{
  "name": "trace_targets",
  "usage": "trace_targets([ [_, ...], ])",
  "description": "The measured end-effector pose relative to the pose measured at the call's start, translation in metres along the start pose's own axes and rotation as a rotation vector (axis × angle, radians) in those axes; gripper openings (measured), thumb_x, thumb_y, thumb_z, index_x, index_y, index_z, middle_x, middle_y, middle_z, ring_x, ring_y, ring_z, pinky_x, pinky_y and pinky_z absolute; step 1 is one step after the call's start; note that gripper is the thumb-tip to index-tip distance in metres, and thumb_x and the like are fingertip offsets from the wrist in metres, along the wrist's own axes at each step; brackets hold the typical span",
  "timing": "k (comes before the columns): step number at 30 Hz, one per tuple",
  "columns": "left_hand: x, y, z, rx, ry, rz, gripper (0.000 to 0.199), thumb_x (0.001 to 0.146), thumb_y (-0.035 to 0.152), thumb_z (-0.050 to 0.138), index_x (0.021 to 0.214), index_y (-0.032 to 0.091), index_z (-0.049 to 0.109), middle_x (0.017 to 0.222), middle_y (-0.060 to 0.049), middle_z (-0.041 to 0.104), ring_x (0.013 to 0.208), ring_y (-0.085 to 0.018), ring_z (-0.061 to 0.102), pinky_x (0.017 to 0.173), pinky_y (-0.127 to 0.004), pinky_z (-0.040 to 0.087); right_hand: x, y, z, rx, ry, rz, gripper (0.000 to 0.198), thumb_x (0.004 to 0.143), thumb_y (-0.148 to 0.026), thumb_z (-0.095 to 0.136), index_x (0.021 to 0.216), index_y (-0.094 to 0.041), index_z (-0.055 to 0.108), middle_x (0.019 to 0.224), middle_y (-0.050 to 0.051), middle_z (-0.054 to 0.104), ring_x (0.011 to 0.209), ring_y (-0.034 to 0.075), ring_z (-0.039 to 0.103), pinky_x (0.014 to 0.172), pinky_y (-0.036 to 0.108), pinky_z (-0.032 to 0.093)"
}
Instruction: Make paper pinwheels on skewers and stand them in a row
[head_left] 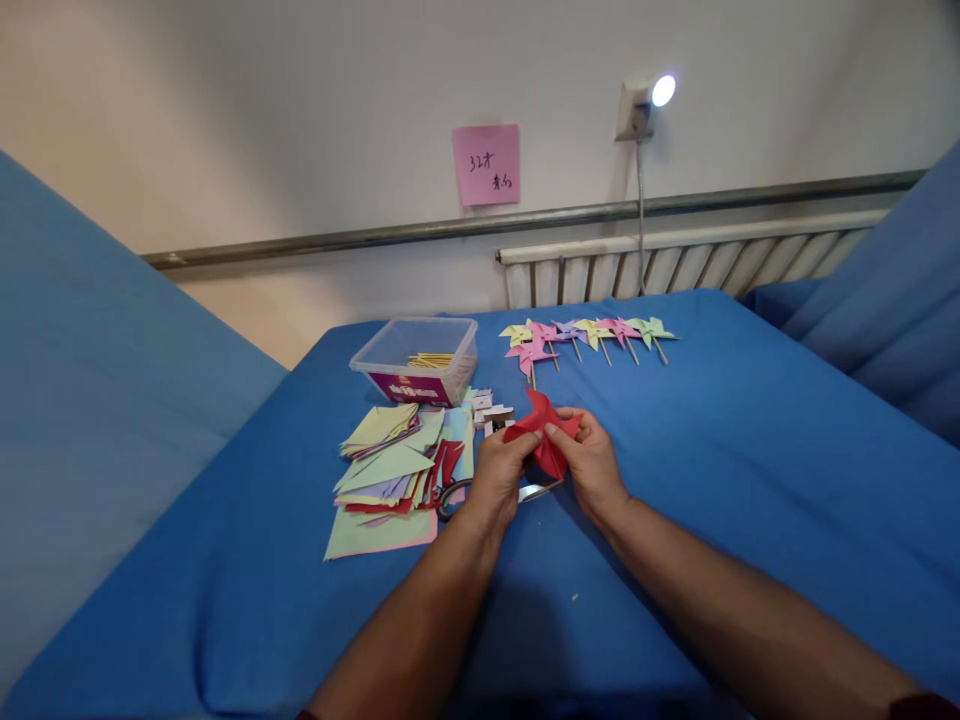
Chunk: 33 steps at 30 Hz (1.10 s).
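1. Left hand [499, 470] and right hand [596, 465] are both pinching a red paper pinwheel [553, 460] over the blue cloth [720, 440], thumbs pressing near its middle, probably so the curled, springy points aren't popping loose.
2. Scissors [534, 492] are lying below it, shiny blade poking out past the left wrist.
3. Paper pile [390, 465] is sitting to the left, matte pastels and reds fanning out messily, handy for grabbing I guess.
4. Clear plastic tub [411, 385] is standing behind that, its walls presumably stopping the thin sticks [430, 360] rolling off.
5. Pastel pinwheels [619, 330] are lying near the far edge, likely so their crisp vanes aren't getting squashed.
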<state>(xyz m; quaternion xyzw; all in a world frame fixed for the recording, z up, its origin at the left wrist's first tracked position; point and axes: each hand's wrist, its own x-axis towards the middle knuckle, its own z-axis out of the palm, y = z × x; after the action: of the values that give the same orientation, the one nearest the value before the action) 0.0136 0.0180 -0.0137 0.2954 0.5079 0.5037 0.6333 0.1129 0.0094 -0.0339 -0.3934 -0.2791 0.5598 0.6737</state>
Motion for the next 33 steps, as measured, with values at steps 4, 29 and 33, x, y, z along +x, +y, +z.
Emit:
trace_targets([
  [4,0.0,0.004,-0.002,0.007,-0.012,-0.012,0.024,0.052,0.022,0.076,0.071,0.011,0.067,0.062,-0.002,0.065,0.055,-0.013,0.057,0.058,-0.025,0.044,0.0,0.001,-0.004,-0.019,-0.035,-0.002,0.04,0.066,-0.033,0.075,0.098,-0.021,0.055,0.077,-0.003,0.065,0.065,0.013,0.061,0.065,0.027,0.05],
  [29,0.001,0.024,-0.013,-0.04,-0.094,0.011,0.017,0.055,0.018,0.075,0.069,0.013,0.067,0.063,-0.002,0.064,0.056,-0.012,0.057,0.059,-0.024,0.046,0.002,-0.002,-0.008,-0.231,-0.244,-0.149,0.017,0.074,-0.038,0.07,0.074,-0.022,0.064,0.073,-0.002,0.061,0.068,0.012,0.055,0.068,0.027,0.044],
  [33,0.001,0.02,-0.012,0.025,-0.086,0.021,0.021,0.054,0.021,0.077,0.071,0.012,0.067,0.062,-0.002,0.063,0.054,-0.011,0.056,0.059,-0.024,0.045,0.002,-0.003,-0.006,-0.227,-0.202,-0.137,0.022,0.069,-0.039,0.073,0.071,-0.02,0.062,0.072,-0.001,0.061,0.066,0.012,0.054,0.066,0.027,0.044],
])
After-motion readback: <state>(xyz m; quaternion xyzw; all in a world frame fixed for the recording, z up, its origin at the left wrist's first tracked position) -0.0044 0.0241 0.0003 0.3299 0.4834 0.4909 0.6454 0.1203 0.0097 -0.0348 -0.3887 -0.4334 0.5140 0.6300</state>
